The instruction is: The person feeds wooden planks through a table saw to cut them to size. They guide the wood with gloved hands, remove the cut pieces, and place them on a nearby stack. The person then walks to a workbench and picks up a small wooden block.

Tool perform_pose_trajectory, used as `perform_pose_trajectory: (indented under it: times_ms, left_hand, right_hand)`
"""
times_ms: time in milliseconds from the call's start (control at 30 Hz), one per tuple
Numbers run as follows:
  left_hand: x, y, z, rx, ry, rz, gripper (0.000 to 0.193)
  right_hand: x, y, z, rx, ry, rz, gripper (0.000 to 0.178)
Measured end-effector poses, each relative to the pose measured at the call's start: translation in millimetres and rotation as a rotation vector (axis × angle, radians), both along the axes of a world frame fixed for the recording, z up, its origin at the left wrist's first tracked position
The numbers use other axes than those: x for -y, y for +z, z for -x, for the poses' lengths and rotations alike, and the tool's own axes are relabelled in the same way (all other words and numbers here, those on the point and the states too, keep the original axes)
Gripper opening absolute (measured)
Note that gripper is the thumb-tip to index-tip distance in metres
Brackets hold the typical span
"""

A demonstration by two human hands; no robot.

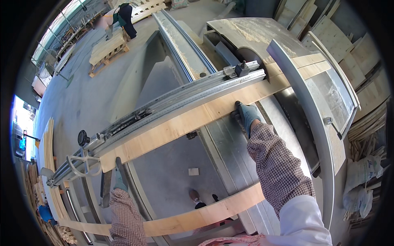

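Note:
A long, pale plywood strip (pixel 176 126) lies along the metal fence (pixel 201 98) of a sliding table saw. My left hand (pixel 120 178), in a blue-green glove with dark fingers, grips the strip's left end. One finger shows on top of the wood; the others are mostly hidden. Farther right, my right hand (pixel 248 117) wears the same kind of glove. It holds the strip's near edge, with a dark fingertip over the top face. The strip's right end passes beside a grey upright panel (pixel 301 88) at the saw.
A second plywood strip (pixel 205 213) lies close to my body. Sawdust covers the machine's far table (pixel 258 33). Wood sheets and offcuts (pixel 361 82) lean at the right. A person (pixel 123 20) bends over a pallet (pixel 107 51) at the far left. Long boards (pixel 51 164) stand at the left.

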State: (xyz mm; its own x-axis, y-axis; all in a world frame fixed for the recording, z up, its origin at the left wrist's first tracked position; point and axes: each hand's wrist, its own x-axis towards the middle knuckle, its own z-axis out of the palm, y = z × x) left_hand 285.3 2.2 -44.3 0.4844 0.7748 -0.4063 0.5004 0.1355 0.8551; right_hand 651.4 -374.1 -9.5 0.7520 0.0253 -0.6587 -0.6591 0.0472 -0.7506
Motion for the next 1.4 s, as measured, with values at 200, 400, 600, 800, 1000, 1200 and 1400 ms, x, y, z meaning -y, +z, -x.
perform_pose_trajectory:
  times_ms: [200,400,600,800,1000,1200,1400]
  left_hand:
    - [11,10,-7,-0.013,0.007,-0.093,0.076]
    - [-1,-3,0,0.029,-0.027,0.020,0.084]
    - [-2,0,2,-0.052,0.003,0.011,0.086]
    - [24,28,-7,0.032,0.009,0.072,0.082]
    - [22,25,-14,0.015,-0.026,0.020,0.079]
    - [-12,-15,-2,0.059,-0.021,0.042,0.078]
    - [-6,-7,2,-0.015,0.050,-0.016,0.076]
  right_hand:
    - [-2,6,3,0.038,0.033,0.091,0.026]
    - [-4,-3,1,0.066,0.054,0.116,0.029]
    - [-4,-14,-5,0.048,0.001,-0.060,0.025]
    - [-11,-17,-5,0.059,0.014,0.047,0.024]
    - [-5,-20,-6,0.145,0.055,0.171,0.039]
    - [-5,-27,-9,0.196,0.101,0.223,0.038]
    - [54,-1,30,0.047,0.279,-0.196,0.024]
